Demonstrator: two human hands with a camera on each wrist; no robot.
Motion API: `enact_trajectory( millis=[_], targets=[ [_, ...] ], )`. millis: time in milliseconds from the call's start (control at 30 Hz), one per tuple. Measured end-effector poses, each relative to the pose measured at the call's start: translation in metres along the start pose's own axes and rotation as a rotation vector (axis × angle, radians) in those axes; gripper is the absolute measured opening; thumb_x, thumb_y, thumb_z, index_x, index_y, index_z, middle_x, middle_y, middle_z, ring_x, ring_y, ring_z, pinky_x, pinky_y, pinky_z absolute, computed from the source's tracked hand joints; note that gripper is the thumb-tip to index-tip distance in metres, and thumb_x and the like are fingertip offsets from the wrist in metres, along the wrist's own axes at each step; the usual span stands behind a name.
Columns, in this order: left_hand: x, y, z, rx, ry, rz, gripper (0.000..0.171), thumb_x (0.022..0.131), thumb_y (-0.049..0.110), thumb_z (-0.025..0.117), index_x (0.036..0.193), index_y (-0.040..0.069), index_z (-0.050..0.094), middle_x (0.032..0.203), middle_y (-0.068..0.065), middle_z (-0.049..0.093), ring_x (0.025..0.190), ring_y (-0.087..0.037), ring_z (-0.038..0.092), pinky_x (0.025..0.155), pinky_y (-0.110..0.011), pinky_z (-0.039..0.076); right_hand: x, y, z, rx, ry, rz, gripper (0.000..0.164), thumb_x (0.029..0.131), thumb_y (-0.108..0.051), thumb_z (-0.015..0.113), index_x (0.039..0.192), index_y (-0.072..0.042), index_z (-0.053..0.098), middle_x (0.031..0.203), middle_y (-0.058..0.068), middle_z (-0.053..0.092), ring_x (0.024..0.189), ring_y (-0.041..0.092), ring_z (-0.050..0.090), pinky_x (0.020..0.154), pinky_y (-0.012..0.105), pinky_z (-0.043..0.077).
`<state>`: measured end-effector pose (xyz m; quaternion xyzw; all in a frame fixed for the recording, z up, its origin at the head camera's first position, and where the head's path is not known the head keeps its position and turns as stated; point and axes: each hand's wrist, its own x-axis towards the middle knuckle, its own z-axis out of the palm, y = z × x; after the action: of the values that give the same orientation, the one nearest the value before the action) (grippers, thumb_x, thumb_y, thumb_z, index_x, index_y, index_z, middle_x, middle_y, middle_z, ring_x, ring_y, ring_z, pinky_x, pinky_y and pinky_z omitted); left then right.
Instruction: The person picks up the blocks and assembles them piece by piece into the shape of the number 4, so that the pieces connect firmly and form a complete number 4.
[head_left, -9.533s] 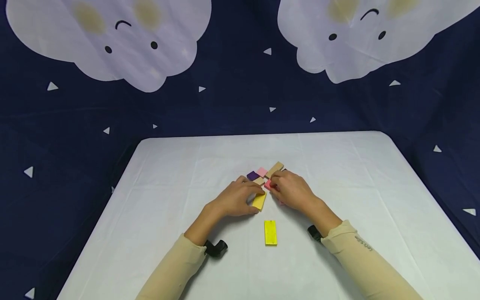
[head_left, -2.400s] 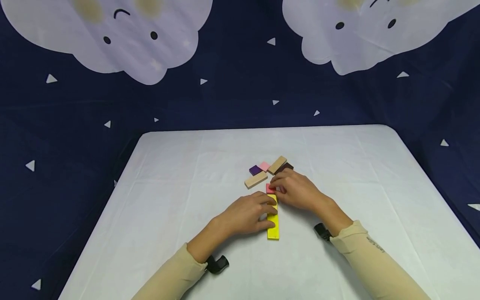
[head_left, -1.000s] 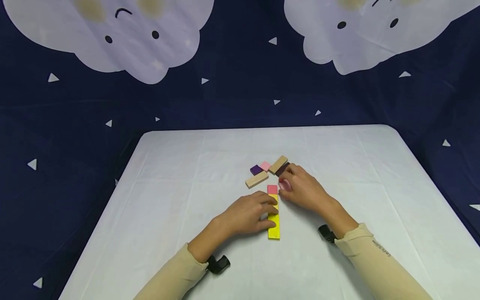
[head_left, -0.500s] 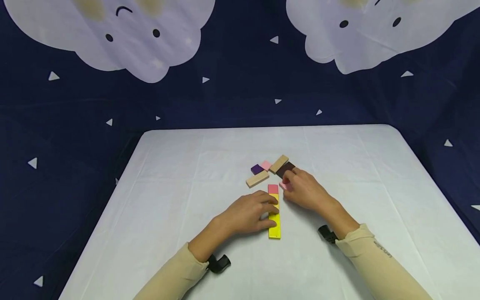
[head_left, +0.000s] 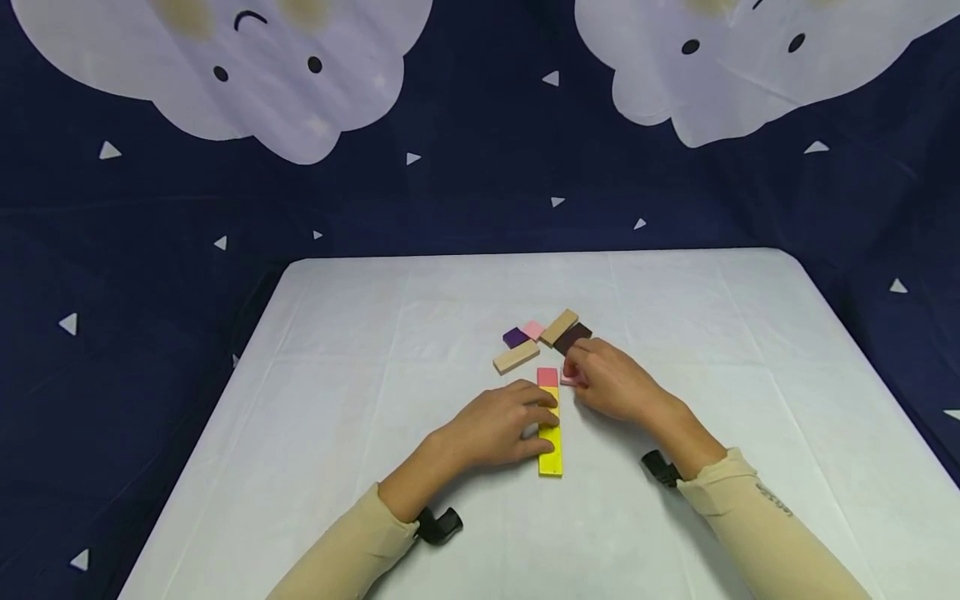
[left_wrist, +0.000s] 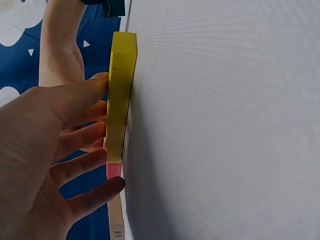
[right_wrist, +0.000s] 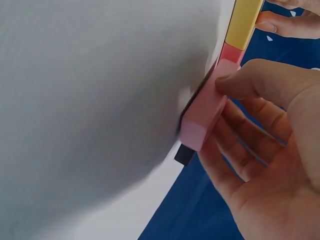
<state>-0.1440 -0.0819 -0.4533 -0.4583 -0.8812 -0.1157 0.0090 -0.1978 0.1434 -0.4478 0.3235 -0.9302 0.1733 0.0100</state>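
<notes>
A bright yellow domino block (head_left: 550, 463) and a second, warmer yellow block (left_wrist: 116, 142) lie end to end on the white table. At their far end sits a coral-pink block (head_left: 547, 377), continuing the line. My left hand (head_left: 487, 427) rests on the yellow blocks from the left, its fingers extended and spread along them, as the left wrist view shows. Just right of the coral end, my right hand (head_left: 617, 383) pinches a light pink block (right_wrist: 205, 110) between thumb and fingers; in the head view the fingers mostly cover it.
Behind the line lie a dark brown block (head_left: 572, 337), two tan wooden blocks, one farther back (head_left: 559, 327) and one nearer block (head_left: 516, 357), a purple block (head_left: 515, 337) and a small pink block (head_left: 533, 330). A navy cloth (head_left: 480, 217) hangs behind the table.
The second yellow block, earlier apart in my left hand, now joins the first, with the coral block at their end. My right hand has left the coral block and drawn the light pink block nearer.
</notes>
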Motion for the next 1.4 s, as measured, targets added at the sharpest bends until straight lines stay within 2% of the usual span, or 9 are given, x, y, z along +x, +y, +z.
enact_trajectory(
  millis=[600, 1100, 1267, 1400],
  targets=[
    [0.0016, -0.0006, -0.0023, -0.017, 0.001, -0.004, 0.037, 0.089, 0.046, 0.065, 0.116, 0.021, 0.07, 0.127, 0.005, 0.057, 0.119, -0.01, 0.045, 0.098, -0.026, 0.04, -0.0015, 0.0043, 0.0013, 0.034, 0.04, -0.085, 0.021, 0.071, 0.001, 0.07, 0.085, -0.014, 0.064, 0.081, -0.005, 0.054, 0.076, 0.014, 0.048, 0.068, 0.029, 0.042],
    [-0.0003, -0.001, -0.0013, -0.011, 0.005, -0.004, 0.038, 0.089, 0.046, 0.065, 0.116, 0.02, 0.07, 0.126, 0.006, 0.057, 0.119, -0.01, 0.045, 0.097, -0.026, 0.04, -0.0041, 0.0021, 0.0044, 0.048, 0.045, -0.097, 0.021, 0.074, 0.001, 0.067, 0.086, -0.015, 0.065, 0.083, -0.005, 0.055, 0.078, 0.012, 0.048, 0.07, 0.03, 0.041],
    [-0.0003, -0.0013, -0.0002, -0.013, 0.006, -0.003, 0.038, 0.089, 0.046, 0.065, 0.116, 0.02, 0.07, 0.127, 0.006, 0.057, 0.119, -0.01, 0.045, 0.097, -0.026, 0.04, -0.0047, 0.0023, 0.0045, 0.047, 0.041, -0.091, 0.018, 0.076, -0.003, 0.069, 0.088, -0.015, 0.065, 0.084, -0.004, 0.054, 0.081, 0.013, 0.048, 0.071, 0.031, 0.041],
    [-0.0002, -0.0004, 0.0, -0.015, 0.003, -0.003, 0.038, 0.089, 0.046, 0.064, 0.116, 0.02, 0.07, 0.127, 0.006, 0.056, 0.119, -0.01, 0.045, 0.097, -0.026, 0.04, -0.0051, 0.0025, 0.0047, 0.056, 0.065, -0.101, 0.01, 0.081, -0.013, 0.071, 0.09, -0.015, 0.066, 0.089, -0.004, 0.056, 0.086, 0.015, 0.049, 0.076, 0.034, 0.043]
  ],
)
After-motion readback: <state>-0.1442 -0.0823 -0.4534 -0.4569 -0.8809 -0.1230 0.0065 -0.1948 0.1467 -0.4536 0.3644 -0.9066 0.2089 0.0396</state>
